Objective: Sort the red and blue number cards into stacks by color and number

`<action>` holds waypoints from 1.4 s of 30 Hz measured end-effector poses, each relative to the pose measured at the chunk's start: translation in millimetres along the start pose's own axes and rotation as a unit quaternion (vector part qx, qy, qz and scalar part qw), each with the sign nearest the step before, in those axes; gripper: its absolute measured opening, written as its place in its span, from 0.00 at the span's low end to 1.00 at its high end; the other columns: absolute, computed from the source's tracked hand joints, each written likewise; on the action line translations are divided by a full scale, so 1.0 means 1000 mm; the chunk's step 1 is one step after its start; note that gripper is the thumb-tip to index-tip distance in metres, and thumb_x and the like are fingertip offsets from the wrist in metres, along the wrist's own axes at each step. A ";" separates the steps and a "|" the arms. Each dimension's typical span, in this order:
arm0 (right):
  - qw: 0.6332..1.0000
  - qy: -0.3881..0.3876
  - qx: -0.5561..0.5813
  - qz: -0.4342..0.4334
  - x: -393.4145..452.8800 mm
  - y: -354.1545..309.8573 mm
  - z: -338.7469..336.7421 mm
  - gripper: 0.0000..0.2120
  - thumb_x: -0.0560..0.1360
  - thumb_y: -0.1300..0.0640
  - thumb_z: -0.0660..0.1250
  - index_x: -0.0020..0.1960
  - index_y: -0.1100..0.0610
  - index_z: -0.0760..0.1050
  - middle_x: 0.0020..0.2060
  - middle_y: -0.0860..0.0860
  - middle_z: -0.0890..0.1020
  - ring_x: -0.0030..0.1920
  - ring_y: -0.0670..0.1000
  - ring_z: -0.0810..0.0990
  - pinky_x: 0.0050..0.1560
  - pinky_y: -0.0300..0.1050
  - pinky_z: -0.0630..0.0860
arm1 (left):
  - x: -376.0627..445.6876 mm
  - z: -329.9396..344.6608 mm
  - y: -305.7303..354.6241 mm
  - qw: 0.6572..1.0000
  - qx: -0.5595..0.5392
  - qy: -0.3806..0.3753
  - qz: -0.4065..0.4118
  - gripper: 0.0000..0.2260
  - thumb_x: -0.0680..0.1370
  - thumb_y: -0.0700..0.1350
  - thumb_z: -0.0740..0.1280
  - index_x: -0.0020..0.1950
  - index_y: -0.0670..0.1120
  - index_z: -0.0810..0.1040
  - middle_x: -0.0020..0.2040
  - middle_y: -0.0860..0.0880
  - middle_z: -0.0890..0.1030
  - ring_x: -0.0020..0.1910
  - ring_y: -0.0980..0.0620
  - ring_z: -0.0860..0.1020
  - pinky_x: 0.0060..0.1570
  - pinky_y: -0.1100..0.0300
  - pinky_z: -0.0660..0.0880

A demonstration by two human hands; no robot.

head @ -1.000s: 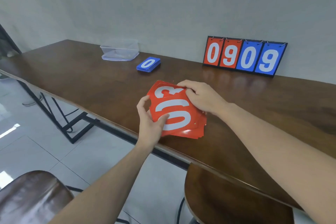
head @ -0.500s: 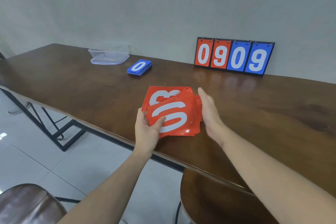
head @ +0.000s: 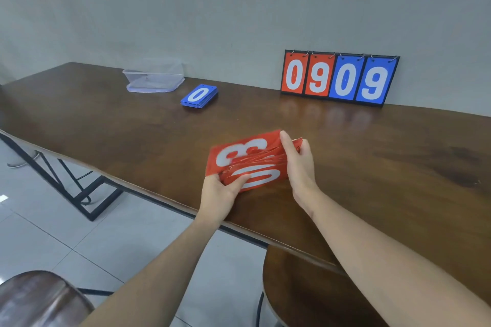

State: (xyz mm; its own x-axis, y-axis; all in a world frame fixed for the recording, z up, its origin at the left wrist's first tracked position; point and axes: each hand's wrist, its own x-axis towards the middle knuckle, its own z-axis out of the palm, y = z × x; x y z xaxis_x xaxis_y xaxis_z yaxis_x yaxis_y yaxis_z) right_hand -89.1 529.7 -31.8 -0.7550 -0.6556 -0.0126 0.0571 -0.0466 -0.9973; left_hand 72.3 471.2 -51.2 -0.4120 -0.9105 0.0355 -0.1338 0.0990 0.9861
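Both hands are working a loose bundle of red number cards [head: 249, 162] near the front edge of the brown wooden tabletop [head: 106, 127], at about 6 o'clock on its surface. The left hand [head: 221, 191] is gripping the bundle's near left end, thumb curled over the top card, where a white 0 is showing, and the other fingers hidden underneath. The right hand [head: 299, 164] is holding the right end, its fingers lying fairly straight along the short edge while the thumb is going behind the cards, so the bundle is being pinched between thumb and fingers. The cards are fanning unevenly; one at the back is sticking out toward 11 o'clock and showing a white 3. Whether the bottom of the bundle is touching the wood cannot be told.

A neat stack of blue cards [head: 199, 96] with a 0 on top is lying flat at about 11 o'clock from the hands, well apart from them. Just beyond it, toward 10 o'clock, a clear plastic container [head: 154, 79] is sitting near the wall. At about 1 o'clock a flip scoreboard [head: 337, 78] is standing upright against the wall, reading 0 9 in red and 0 9 in blue. Two dark round stool seats [head: 305, 295] are showing below the tabletop edge, one under the right forearm and one at the lower left corner.
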 end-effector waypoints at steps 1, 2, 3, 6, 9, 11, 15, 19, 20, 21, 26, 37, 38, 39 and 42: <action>1.000 0.011 0.002 0.005 0.003 0.000 0.000 0.18 0.78 0.35 0.61 0.59 0.46 0.71 0.53 0.44 0.81 0.51 0.47 0.83 0.48 0.40 0.80 | 0.001 0.000 0.000 1.000 -0.004 0.003 0.002 0.28 0.72 0.52 0.76 0.70 0.52 0.72 0.60 0.56 0.81 0.57 0.55 0.82 0.58 0.58 0.80; 1.000 0.022 -0.002 0.004 0.005 -0.001 0.000 0.14 0.80 0.37 0.60 0.58 0.45 0.71 0.53 0.44 0.81 0.51 0.47 0.82 0.50 0.42 0.80 | 0.003 -0.001 0.001 1.000 -0.006 0.003 0.001 0.29 0.71 0.53 0.76 0.70 0.52 0.72 0.61 0.56 0.81 0.57 0.55 0.82 0.57 0.57 0.80; 0.999 0.034 -0.010 -0.010 0.007 -0.003 0.000 0.12 0.81 0.38 0.59 0.58 0.43 0.70 0.55 0.44 0.80 0.54 0.48 0.82 0.52 0.44 0.80 | 0.005 -0.001 0.002 1.000 -0.005 0.000 -0.002 0.30 0.71 0.54 0.76 0.71 0.52 0.71 0.61 0.55 0.81 0.58 0.54 0.82 0.57 0.57 0.80; 0.991 0.032 -0.067 -0.113 0.010 -0.012 -0.002 0.16 0.77 0.37 0.58 0.63 0.39 0.68 0.61 0.40 0.76 0.60 0.46 0.78 0.59 0.42 0.77 | 0.008 -0.003 0.002 1.000 0.006 -0.004 -0.005 0.31 0.70 0.54 0.76 0.71 0.52 0.72 0.62 0.54 0.81 0.58 0.53 0.82 0.58 0.54 0.80; 0.957 -0.058 -0.183 -0.219 0.014 -0.019 -0.010 0.14 0.77 0.39 0.63 0.62 0.37 0.70 0.59 0.38 0.77 0.59 0.44 0.77 0.58 0.39 0.77 | 0.010 -0.002 0.003 1.000 0.011 -0.007 -0.009 0.32 0.70 0.55 0.76 0.72 0.52 0.70 0.63 0.54 0.80 0.58 0.53 0.82 0.59 0.53 0.79; 0.933 -0.115 -0.249 -0.234 0.017 -0.021 -0.015 0.08 0.79 0.44 0.66 0.58 0.40 0.73 0.56 0.40 0.78 0.56 0.44 0.79 0.57 0.44 0.81 | 0.011 -0.002 0.005 1.000 0.007 -0.011 -0.010 0.30 0.71 0.54 0.76 0.71 0.53 0.70 0.63 0.54 0.80 0.58 0.53 0.82 0.58 0.55 0.80; 0.910 -0.164 -0.324 -0.201 0.023 -0.030 -0.025 0.08 0.82 0.45 0.60 0.59 0.45 0.73 0.58 0.43 0.79 0.55 0.44 0.79 0.58 0.43 0.80 | 0.009 -0.004 0.010 1.000 0.003 -0.021 0.009 0.27 0.73 0.49 0.76 0.68 0.57 0.68 0.60 0.58 0.79 0.56 0.56 0.81 0.53 0.63 0.79; 0.842 -0.163 -0.432 -0.279 0.028 -0.044 -0.043 0.15 0.84 0.49 0.57 0.67 0.51 0.74 0.63 0.47 0.78 0.59 0.43 0.74 0.60 0.35 0.72 | 0.010 -0.006 0.011 0.999 0.002 -0.031 0.031 0.28 0.73 0.48 0.76 0.68 0.58 0.68 0.62 0.57 0.79 0.58 0.54 0.81 0.55 0.60 0.80; 0.823 -0.170 -0.456 -0.293 0.029 -0.048 -0.047 0.15 0.84 0.50 0.57 0.68 0.51 0.74 0.64 0.48 0.77 0.61 0.44 0.74 0.61 0.36 0.71 | 0.010 -0.006 0.011 0.999 0.000 -0.034 0.036 0.27 0.73 0.47 0.76 0.67 0.60 0.68 0.62 0.57 0.78 0.59 0.54 0.80 0.54 0.61 0.80; 0.806 -0.185 -0.479 -0.295 0.029 -0.052 -0.049 0.15 0.84 0.51 0.57 0.68 0.51 0.73 0.65 0.48 0.77 0.63 0.45 0.74 0.63 0.38 0.72 | 0.011 -0.005 0.011 0.998 0.000 -0.039 0.043 0.25 0.74 0.46 0.76 0.65 0.61 0.69 0.62 0.58 0.78 0.59 0.54 0.80 0.53 0.63 0.80; 0.724 -0.247 -0.590 -0.258 0.029 -0.063 -0.042 0.18 0.84 0.51 0.56 0.73 0.43 0.69 0.67 0.46 0.73 0.66 0.48 0.71 0.64 0.41 0.73 | 0.012 -0.005 0.010 0.996 0.017 -0.051 0.065 0.27 0.74 0.44 0.76 0.65 0.65 0.68 0.64 0.59 0.74 0.61 0.55 0.78 0.56 0.60 0.80; 0.995 -0.066 -0.056 0.049 0.011 -0.012 -0.021 0.20 0.80 0.37 0.59 0.67 0.46 0.70 0.60 0.46 0.79 0.56 0.45 0.81 0.55 0.44 0.79 | 0.010 -0.001 0.014 0.993 0.038 -0.066 0.091 0.28 0.77 0.44 0.73 0.69 0.64 0.64 0.66 0.60 0.70 0.62 0.57 0.76 0.52 0.68 0.79; 0.995 -0.071 -0.063 0.033 0.009 -0.007 -0.016 0.18 0.80 0.38 0.60 0.65 0.46 0.70 0.57 0.44 0.80 0.52 0.45 0.81 0.50 0.40 0.79 | 0.010 0.000 0.014 0.992 0.042 -0.071 0.092 0.29 0.77 0.44 0.73 0.69 0.64 0.63 0.66 0.60 0.70 0.63 0.56 0.75 0.53 0.67 0.78; 0.994 -0.071 -0.083 0.011 0.007 -0.003 -0.012 0.17 0.80 0.39 0.62 0.64 0.45 0.69 0.54 0.43 0.79 0.51 0.45 0.81 0.47 0.37 0.78 | 0.010 0.001 0.014 0.992 0.047 -0.073 0.093 0.29 0.77 0.44 0.73 0.70 0.64 0.62 0.67 0.59 0.69 0.63 0.55 0.75 0.54 0.66 0.78; 0.994 -0.032 -0.106 0.002 0.010 0.004 -0.003 0.16 0.78 0.39 0.64 0.62 0.46 0.71 0.52 0.42 0.80 0.48 0.46 0.82 0.45 0.38 0.80 | 0.011 0.000 0.014 0.991 0.062 -0.071 0.093 0.32 0.77 0.44 0.73 0.71 0.65 0.59 0.69 0.59 0.67 0.64 0.56 0.74 0.55 0.66 0.77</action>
State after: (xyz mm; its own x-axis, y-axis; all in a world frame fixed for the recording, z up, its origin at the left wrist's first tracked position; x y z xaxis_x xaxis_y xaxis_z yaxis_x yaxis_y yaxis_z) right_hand -98.6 525.6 -36.1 -0.7113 -0.7026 -0.0190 -0.0839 0.1117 -0.9902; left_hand 65.6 462.9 -37.2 -0.5617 -0.8068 0.1834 -0.1492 0.3168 0.9367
